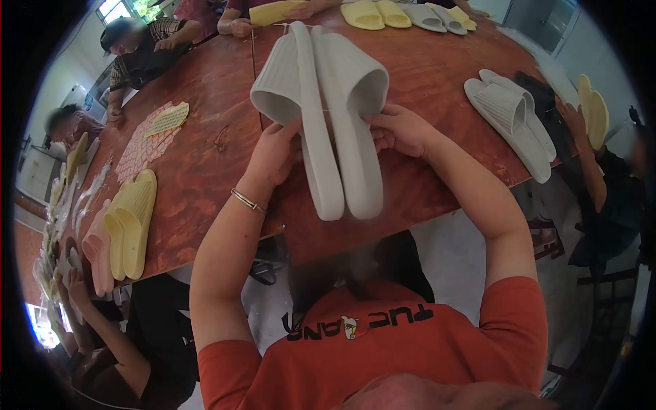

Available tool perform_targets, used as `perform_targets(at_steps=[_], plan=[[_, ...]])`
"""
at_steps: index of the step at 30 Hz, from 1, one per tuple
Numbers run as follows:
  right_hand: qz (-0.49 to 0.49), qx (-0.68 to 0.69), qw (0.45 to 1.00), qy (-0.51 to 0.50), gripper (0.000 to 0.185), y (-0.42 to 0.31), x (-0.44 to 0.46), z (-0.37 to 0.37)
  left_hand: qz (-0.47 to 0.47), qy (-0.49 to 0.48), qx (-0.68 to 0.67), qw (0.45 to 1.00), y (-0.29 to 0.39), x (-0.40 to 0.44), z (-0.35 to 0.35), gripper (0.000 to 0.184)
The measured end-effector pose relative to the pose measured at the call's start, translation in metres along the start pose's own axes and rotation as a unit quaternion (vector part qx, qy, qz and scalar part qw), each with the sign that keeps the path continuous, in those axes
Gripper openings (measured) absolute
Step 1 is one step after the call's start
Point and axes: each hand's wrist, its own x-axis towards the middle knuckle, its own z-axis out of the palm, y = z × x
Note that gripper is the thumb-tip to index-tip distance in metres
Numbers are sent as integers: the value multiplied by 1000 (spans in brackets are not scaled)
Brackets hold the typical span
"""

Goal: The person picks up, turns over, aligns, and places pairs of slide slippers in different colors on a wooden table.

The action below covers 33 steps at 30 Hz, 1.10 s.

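Two light grey slide slippers, a left one and a right one, are held side by side above the table, standing on edge with their soles turned toward each other. Ribbed straps bulge outward on both sides. My left hand grips the left slipper below its strap; part of its fingers is hidden behind it. On the other side, my right hand is closed on the right slipper near the strap's lower edge, with the thumb on the outside. A metal bangle circles my left wrist.
The reddish-brown wooden table extends forward. Yellow slippers and a pink pair lie at left, near a patterned sheet. Grey slippers rest at right. More yellow slippers line the far edge. Several people sit around.
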Motion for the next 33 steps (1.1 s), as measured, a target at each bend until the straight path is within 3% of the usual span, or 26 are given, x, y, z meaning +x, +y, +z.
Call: perform_targets(at_steps=[2,5,7,12,19,33], plan=[[-39,-23,995,88,30,-2,-1,1,25,33,-37,998,3,-1,-4,28],[-106,21,984,145,33,-2,3,-7,46,73,-57,995,3,7,-17,29],[-116,3,979,167,33,-5,1,-10,68,66,-57,994,3,11,-22,28],[-159,-41,958,237,38,-14,-10,-5,129,156,-10,979,3,15,-31,27],[-209,33,939,271,40,-11,-6,-33,158,162,35,974,1,16,-39,27],[-216,-14,925,311,43,-18,-11,-31,193,163,43,967,4,12,-32,26]])
